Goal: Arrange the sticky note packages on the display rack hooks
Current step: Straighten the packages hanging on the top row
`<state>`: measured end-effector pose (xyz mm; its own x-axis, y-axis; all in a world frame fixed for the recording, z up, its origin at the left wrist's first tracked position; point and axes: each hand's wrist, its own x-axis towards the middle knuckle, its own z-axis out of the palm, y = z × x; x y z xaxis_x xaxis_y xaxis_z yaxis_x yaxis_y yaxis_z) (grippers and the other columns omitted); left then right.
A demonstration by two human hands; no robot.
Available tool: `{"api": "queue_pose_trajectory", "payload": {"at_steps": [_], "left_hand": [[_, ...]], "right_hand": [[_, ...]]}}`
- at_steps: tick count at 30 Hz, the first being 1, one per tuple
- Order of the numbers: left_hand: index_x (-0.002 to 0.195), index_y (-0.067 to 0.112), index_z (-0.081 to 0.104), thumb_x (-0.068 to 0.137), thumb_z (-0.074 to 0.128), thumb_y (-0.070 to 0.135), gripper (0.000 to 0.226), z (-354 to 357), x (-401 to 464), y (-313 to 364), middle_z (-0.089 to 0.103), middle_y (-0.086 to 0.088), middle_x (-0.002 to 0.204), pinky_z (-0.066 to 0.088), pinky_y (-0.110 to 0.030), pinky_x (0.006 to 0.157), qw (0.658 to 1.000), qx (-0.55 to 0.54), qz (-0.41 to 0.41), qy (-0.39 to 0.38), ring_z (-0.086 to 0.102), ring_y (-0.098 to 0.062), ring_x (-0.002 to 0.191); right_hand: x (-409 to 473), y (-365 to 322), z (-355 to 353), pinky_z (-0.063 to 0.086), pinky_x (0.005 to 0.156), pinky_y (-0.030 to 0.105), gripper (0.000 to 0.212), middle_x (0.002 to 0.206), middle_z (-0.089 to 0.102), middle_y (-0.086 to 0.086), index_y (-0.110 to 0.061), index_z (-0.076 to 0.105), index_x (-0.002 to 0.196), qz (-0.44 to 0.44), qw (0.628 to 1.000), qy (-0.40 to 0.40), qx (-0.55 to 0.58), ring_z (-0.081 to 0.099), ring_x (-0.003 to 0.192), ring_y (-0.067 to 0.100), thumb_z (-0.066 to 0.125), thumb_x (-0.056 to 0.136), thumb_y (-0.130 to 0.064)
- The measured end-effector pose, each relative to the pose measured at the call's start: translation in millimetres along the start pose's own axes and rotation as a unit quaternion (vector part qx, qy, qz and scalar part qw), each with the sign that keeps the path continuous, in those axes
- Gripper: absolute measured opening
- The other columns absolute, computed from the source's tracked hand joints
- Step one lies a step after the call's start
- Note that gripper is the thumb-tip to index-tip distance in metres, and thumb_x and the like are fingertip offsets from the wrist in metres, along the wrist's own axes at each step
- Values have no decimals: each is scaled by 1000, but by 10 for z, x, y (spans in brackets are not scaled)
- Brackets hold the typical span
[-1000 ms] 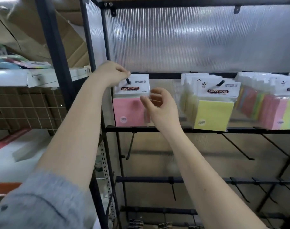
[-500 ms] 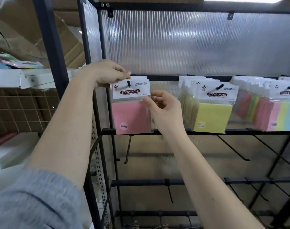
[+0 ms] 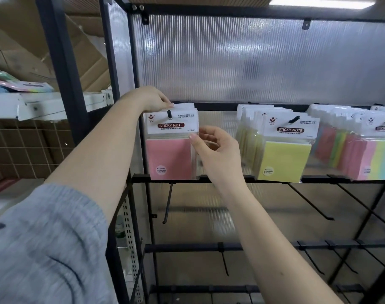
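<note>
- Pink sticky note packages [image 3: 170, 150]: a small stack, hanging on the leftmost top-row hook [image 3: 169, 113]; hook tip pokes out through the header card hole. Bottom edges sit level with the crossbar [image 3: 209, 178] below.
- My left hand [image 3: 153, 99]: fingertips curled over the stack's top-left corner, gripping the header cards.
- My right hand [image 3: 217, 148]: thumb and forefinger pinching the right edge of the front pack, just under the header.
- Step, as I read it: seating and squaring the pink stack on its hook. Hole is already threaded.
- Next move needs: push the stack back along the hook, level the cards, let go with both hands without dragging the front pack off.
- Risk: the hook tip is short past the front card; a forward tug could pop it off.
- Neighbours: yellow packages [image 3: 283, 154] on the next hook, multicolour packages [image 3: 371, 159] further right, both well filled.
- Lower rows: bare hooks [image 3: 167, 202], presumably to be filled later.
- Left of the display rack [image 3: 119, 62]: a white shelf [image 3: 33, 106] with more stock.
</note>
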<state>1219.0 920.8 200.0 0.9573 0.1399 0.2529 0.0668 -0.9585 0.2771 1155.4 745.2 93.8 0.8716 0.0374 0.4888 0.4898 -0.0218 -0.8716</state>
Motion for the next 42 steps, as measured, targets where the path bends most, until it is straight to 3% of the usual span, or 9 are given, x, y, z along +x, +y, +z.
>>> {"api": "queue_pose_trajectory", "payload": {"at_steps": [11,16,19,23,29,32,38,42], "left_hand": [[112,23,66,93,52,38,28,-61,-51,-45,61,1,115,39,-36,90,999,-13,41,-12,50,-16,101],[103,27,68,92,57,35,18,-129,-119,-9,59,6,100,39,-34,81,998,-38,45,20,51,-13,94],[104,24,68,90,59,34,19,-191,-161,45,56,8,98,39,-32,84,994,-61,72,51,49,-13,94],[106,27,67,89,59,39,22,-267,-244,175,57,11,101,37,-31,85,991,-35,124,42,50,-11,96],[113,26,66,91,54,43,30,-289,-394,522,61,8,112,41,-33,87,987,25,155,13,54,-15,104],[115,22,66,93,51,40,31,-265,-482,781,62,4,115,43,-36,94,985,33,170,9,55,-17,104],[104,22,69,92,55,35,23,-66,-628,1501,63,4,99,45,-32,90,984,-8,178,21,58,-18,97],[110,18,68,93,55,33,26,157,-666,2047,64,2,107,42,-28,83,984,-49,170,25,56,-16,99]], "right_hand": [[-30,-32,-10,54,88,39,26,102,69,-6,-15,66,112,-9,1000,3,-7,64,95,9,64,89,-27],[-66,-7,9,54,81,22,20,96,69,-8,-20,65,108,-20,999,25,6,63,87,1,65,88,-25],[-87,25,1,49,73,8,10,89,67,-13,-28,63,96,-30,998,56,15,61,81,-8,65,88,-21],[-120,38,-56,44,69,4,8,85,67,-16,-25,66,93,-52,994,98,-4,60,78,-11,62,90,-19],[-164,-11,-353,45,66,7,14,77,67,-15,-27,66,88,-88,983,155,-46,62,74,-2,57,93,-18],[-186,-55,-616,52,72,18,20,76,67,-15,-33,65,85,-98,976,190,-50,66,77,6,56,93,-17],[-182,-17,-1339,56,81,34,21,83,68,-12,-35,63,86,-77,972,211,-63,67,84,12,55,94,-17],[-145,64,-1983,54,82,31,15,87,69,-4,-27,64,90,-65,972,207,-95,66,85,14,54,93,-16]]}}
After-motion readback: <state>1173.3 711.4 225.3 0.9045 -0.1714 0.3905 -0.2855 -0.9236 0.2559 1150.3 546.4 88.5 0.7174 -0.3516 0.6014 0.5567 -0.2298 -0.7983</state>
